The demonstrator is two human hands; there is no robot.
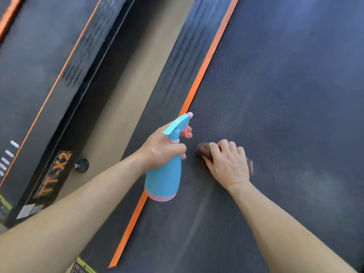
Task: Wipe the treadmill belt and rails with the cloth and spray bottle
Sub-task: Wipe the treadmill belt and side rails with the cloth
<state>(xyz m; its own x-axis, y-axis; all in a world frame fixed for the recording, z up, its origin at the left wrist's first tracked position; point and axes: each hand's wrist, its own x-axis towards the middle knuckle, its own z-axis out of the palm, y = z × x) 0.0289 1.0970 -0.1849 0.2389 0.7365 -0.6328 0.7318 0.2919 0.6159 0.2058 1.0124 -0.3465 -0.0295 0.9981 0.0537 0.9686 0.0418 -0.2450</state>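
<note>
- The left hand [161,148] grips the neck of the spray bottle [163,178], with its fingers wrapped round it and one finger curled over the pink trigger.
- The spray bottle is blue with a pink base and a pink nozzle tip. It is held off the surface and tilted, its nozzle pointing up and away over the edge of the belt [275,95].
- The bottle's base hangs above the orange stripe [206,62] that runs between the belt and the side rail [177,66].
- The right hand [228,162] lies palm down on the belt, its fingers bent over the brown cloth [203,149] and holding it bunched against the textured surface.
- The cloth pokes out past the fingertips on the left and a little at the hand's right edge. It sits just to the right of the bottle, well inside the belt's left edge.
- Pale, hazy patches show on the dark belt to the right of the hand.
- Left of the rail is a strip of tan floor [126,95], then a second treadmill [39,75] with an orange line and a "TT-X2" label [55,174].
- A small black foot [81,165] stands on the floor beside that label.
</note>
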